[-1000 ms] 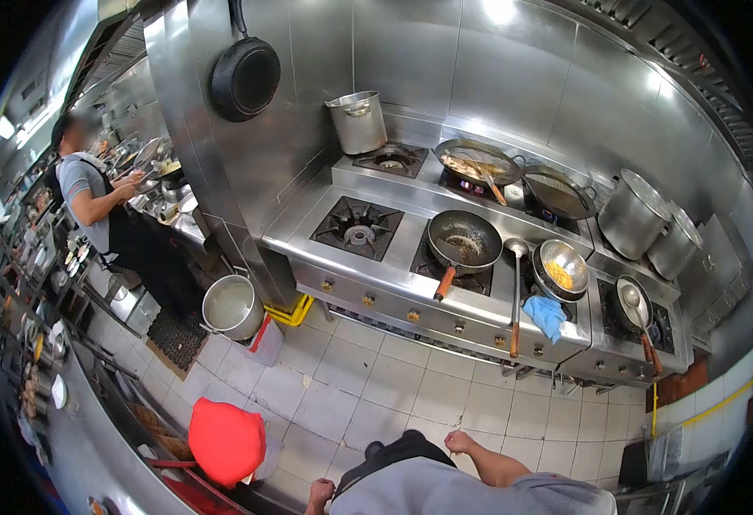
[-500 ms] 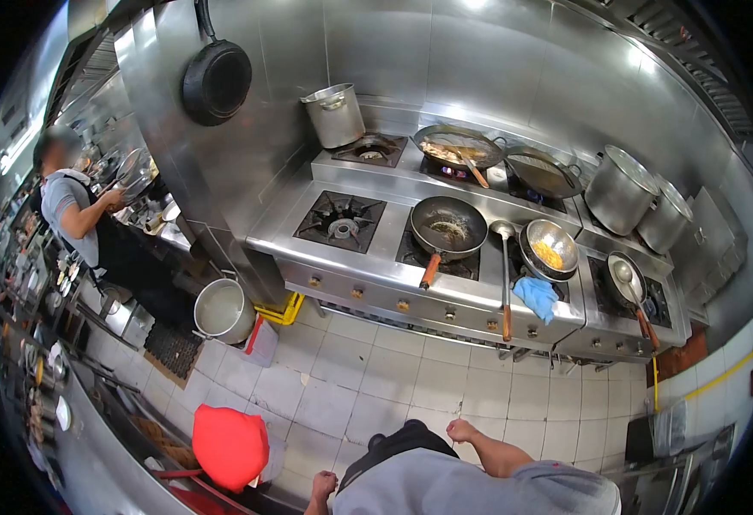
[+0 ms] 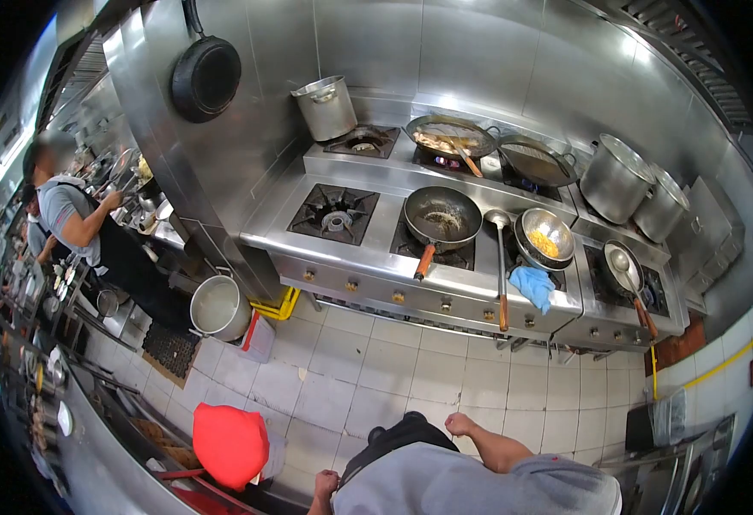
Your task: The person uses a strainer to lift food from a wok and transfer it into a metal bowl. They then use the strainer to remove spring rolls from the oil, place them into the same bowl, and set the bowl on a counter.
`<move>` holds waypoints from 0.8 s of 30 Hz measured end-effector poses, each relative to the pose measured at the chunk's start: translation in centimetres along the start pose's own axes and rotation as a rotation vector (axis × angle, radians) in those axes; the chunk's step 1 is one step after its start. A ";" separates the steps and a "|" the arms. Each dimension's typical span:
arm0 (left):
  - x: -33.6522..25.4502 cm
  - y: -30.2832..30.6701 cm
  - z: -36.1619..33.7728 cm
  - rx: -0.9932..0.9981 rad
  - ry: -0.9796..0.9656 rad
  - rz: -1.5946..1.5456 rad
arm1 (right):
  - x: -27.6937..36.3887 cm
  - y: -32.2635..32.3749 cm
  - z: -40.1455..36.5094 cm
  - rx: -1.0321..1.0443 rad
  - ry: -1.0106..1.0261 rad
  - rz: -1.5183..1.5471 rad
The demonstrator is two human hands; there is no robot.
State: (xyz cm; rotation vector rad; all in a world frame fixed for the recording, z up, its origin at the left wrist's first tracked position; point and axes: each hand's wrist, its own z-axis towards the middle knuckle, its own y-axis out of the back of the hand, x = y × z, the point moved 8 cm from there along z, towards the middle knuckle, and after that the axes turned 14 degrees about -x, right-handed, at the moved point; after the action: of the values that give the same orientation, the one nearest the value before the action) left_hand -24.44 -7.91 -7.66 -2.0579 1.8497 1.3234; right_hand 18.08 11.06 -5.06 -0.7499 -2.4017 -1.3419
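Note:
My right hand (image 3: pixel 459 424) hangs in front of me above the tiled floor, its fingers curled closed, with nothing seen in it. By my left side, my left hand (image 3: pixel 326 481) is also curled closed, and no object shows in it. Neither hand touches the stove. Ahead of me on the front burners stand a wok (image 3: pixel 442 217) with a wooden handle and a metal bowl (image 3: pixel 548 234) with yellow food. Between them lies a long-handled ladle (image 3: pixel 501 257), and a blue cloth (image 3: pixel 532 288) lies at the stove's front edge.
A pan of food (image 3: pixel 450 136) sits over a flame at the back, near tall stockpots (image 3: pixel 618 178). To the right is a small pan (image 3: pixel 614 273) with a ladle. At left are a large floor pot (image 3: pixel 219 305), a red-covered bin (image 3: pixel 230 446) and a co-worker (image 3: pixel 80 215).
My view has shifted slightly, so the stove sits a little further left in it. Another person now shows behind the co-worker at left. My hands stay closed at my sides.

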 end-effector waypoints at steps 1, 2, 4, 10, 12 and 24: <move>0.1 0.1 0.0 -0.017 -0.025 0.022 | 0.1 0.0 -0.1 0.001 -0.002 0.001; 0.4 0.0 0.1 -0.017 -0.024 0.024 | 0.1 0.1 0.0 0.014 0.001 -0.019; 0.8 0.1 0.2 -0.054 -0.051 0.055 | 0.2 0.0 0.0 0.028 0.004 -0.038; 1.5 -0.1 1.0 -0.065 -0.123 0.059 | 0.5 -0.1 0.7 0.005 0.069 -0.061; 1.4 -0.1 0.7 -0.071 -0.116 0.045 | 0.7 -0.1 1.0 0.001 0.088 -0.051; 2.7 0.3 -1.6 -0.083 -0.013 -0.064 | 0.5 1.6 4.8 0.014 -0.225 0.396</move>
State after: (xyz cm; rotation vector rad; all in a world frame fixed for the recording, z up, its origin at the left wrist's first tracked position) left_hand -24.07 -11.03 -8.22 -2.1231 1.7372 1.4166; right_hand 18.64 16.03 -6.22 -1.3512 -2.2526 -1.1273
